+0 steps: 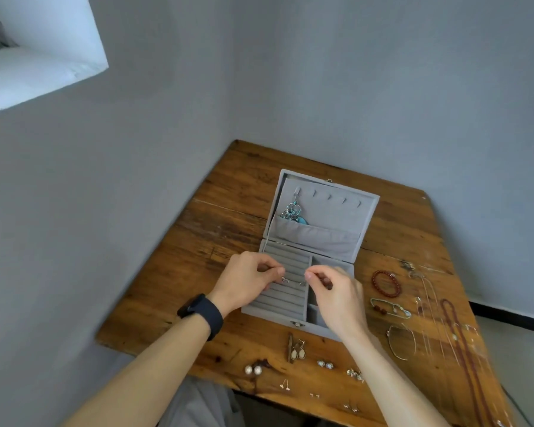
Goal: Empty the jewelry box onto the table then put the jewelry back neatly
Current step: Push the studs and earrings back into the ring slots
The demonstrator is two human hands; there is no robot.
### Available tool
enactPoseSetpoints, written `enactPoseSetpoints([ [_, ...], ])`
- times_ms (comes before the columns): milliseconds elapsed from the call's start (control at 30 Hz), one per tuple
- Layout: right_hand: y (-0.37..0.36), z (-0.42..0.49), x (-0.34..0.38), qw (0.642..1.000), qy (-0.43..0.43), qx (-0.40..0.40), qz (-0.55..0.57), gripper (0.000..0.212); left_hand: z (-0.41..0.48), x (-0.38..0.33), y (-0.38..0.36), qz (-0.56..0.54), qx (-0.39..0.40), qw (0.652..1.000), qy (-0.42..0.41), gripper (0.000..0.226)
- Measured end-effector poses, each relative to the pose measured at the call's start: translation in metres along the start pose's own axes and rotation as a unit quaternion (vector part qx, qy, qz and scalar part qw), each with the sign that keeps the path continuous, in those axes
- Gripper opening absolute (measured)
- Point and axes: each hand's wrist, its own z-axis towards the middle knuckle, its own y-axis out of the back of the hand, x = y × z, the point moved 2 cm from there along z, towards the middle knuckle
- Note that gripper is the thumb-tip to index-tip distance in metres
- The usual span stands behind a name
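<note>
Earrings (285,280) so tiny could slip unseen between the padded rows of the open box (272,314) on the table (198,257), I'd say, since left hand (247,278) and right hand (336,291) each pinch one above them.

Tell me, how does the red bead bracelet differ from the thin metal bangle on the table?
The red bead bracelet is a chunky loop of dark red beads; the thin metal bangle is a slim pale wire hoop. The bracelet lies farther from the person, beside the jewelry box; the bangle lies nearer the table's front edge. Both rest on the wooden table, right of the box.
</note>
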Motion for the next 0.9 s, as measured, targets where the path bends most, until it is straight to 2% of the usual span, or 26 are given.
enactPoseSetpoints([
  [300,-0.006,0.040,0.001,0.991,0.011,0.031,-0.133,0.008,0.004,0.008,-0.004,-0.016,-0.008,1.000,0.008,0.008],
  [600,-0.008,0.051,0.005,0.985,-0.022,0.059,-0.160,0.009,0.005,0.013,-0.004,-0.014,-0.012,1.000,0.007,0.014],
  [900,-0.010,0.052,0.008,0.987,-0.021,0.028,-0.155,0.004,0.004,0.010,-0.004,0.004,-0.016,1.000,0.012,0.013],
])
